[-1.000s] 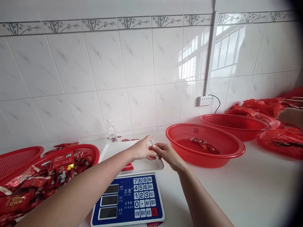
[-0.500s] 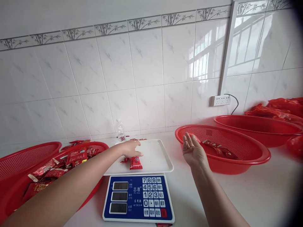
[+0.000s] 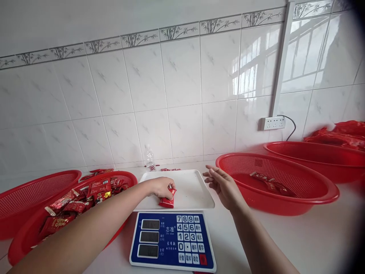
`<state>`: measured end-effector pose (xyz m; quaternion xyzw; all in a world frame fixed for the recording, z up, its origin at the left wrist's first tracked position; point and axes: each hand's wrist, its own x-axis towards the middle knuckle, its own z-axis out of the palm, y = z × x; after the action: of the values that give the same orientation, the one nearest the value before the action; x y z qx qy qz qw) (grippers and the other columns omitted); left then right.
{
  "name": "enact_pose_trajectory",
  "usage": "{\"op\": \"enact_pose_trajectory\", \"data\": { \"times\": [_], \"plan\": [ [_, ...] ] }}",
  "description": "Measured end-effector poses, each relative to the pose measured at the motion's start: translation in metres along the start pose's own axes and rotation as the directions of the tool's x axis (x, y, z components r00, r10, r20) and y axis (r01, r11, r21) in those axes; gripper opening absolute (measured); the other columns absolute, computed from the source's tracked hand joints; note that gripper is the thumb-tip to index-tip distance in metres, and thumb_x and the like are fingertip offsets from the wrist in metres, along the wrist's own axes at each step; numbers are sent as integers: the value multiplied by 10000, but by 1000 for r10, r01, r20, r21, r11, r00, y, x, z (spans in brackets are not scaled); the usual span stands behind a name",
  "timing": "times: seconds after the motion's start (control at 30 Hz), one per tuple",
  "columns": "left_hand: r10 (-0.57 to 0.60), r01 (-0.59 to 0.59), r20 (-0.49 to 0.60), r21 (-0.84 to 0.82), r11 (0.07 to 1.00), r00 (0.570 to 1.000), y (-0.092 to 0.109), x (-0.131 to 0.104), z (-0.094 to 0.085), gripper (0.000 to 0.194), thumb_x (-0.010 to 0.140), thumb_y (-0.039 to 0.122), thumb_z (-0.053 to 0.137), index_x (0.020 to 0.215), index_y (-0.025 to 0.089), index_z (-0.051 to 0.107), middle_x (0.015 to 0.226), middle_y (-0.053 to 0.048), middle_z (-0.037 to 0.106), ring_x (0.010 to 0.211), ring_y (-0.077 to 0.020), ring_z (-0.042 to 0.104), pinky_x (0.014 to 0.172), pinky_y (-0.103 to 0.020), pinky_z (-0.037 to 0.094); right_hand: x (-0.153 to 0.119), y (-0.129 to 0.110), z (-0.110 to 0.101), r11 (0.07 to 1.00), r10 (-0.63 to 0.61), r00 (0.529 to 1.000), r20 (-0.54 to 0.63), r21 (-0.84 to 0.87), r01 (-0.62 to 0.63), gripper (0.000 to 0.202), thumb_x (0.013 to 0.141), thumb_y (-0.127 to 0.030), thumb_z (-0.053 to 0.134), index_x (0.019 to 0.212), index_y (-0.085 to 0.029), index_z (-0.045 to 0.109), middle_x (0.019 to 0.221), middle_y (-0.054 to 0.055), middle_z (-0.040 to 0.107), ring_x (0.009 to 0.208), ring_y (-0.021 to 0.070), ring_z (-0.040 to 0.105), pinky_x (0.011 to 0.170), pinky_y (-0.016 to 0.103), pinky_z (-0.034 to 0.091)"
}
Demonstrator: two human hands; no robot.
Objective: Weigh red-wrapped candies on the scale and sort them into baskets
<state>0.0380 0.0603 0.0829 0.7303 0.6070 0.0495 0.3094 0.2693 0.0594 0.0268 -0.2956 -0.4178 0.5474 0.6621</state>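
My left hand (image 3: 164,187) is over the white tray (image 3: 194,190) of the scale, its fingers closed round a small red packet (image 3: 167,202). Below the tray sits the scale's blue keypad panel (image 3: 172,239) with three grey displays. To the right of the tray my right hand (image 3: 222,184) hangs in the air, fingers apart and holding nothing, beside a red basket (image 3: 273,201) with a few red packets (image 3: 270,184) in it. Many red packets (image 3: 76,201) fill the red basket (image 3: 129,178) on the left, partly hidden behind my left forearm.
Another red basket (image 3: 37,182) stands at the far left, and one more (image 3: 313,152) at the back right, near red bags (image 3: 339,135). A clear bottle (image 3: 149,158) is behind the tray. A power strip (image 3: 273,123) is on the tiled wall.
My left hand has closed on the packet on the tray. My right hand has turned and moved left, nearer the tray. The view has shifted slightly.
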Motion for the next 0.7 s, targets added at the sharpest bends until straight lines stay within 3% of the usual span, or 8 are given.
{"op": "enact_pose_trajectory", "data": {
  "times": [0.13, 0.23, 0.33, 0.43, 0.7],
  "plan": [
    [68, -80, -65, -216, 973, 996, 6, 5, 4, 319, 519, 143, 635, 823, 199, 555, 834, -5, 586, 721, -169, 562, 572, -243, 412, -5, 7, 8, 921, -58, 986, 155, -372, 112, 396, 721, -459, 687, 997, -178, 653, 818, 53, 697, 666, 146, 620, 578, 271, 488],
    [144, -174, -101, -429, 886, 984, 20, 4, 7, 248, 627, 163, 580, 855, 200, 490, 798, 12, 555, 706, -130, 556, 623, -245, 441, -8, 11, 12, 845, -75, 968, 240, -500, 189, 432, 740, -472, 654, 1065, -188, 637, 934, 83, 694, 754, 183, 629, 615, 323, 516],
    [191, -233, -133, -593, 771, 972, 37, -1, 10, 206, 694, 154, 547, 877, 190, 462, 830, 0, 555, 727, -114, 561, 671, -250, 448, -10, 11, 15, 818, -73, 934, 349, -515, 257, 462, 749, -455, 655, 1137, -208, 622, 1065, 94, 670, 808, 192, 625, 665, 359, 537],
    [214, -259, -152, -690, 676, 965, 47, -5, 12, 216, 686, 122, 567, 860, 186, 456, 862, -10, 554, 746, -114, 559, 672, -250, 433, -12, 7, 15, 826, -62, 912, 406, -492, 276, 452, 774, -456, 639, 1154, -212, 626, 1060, 88, 672, 800, 188, 626, 705, 379, 539],
    [246, -299, -193, -794, 529, 950, 48, -7, 13, 268, 660, 100, 604, 860, 195, 454, 847, 4, 560, 722, -101, 533, 672, -247, 410, -13, -5, 15, 903, -91, 860, 503, -323, 284, 391, 752, -415, 692, 1104, -244, 678, 1182, 72, 640, 1101, 251, 565, 951, 418, 437]
  ]
}}
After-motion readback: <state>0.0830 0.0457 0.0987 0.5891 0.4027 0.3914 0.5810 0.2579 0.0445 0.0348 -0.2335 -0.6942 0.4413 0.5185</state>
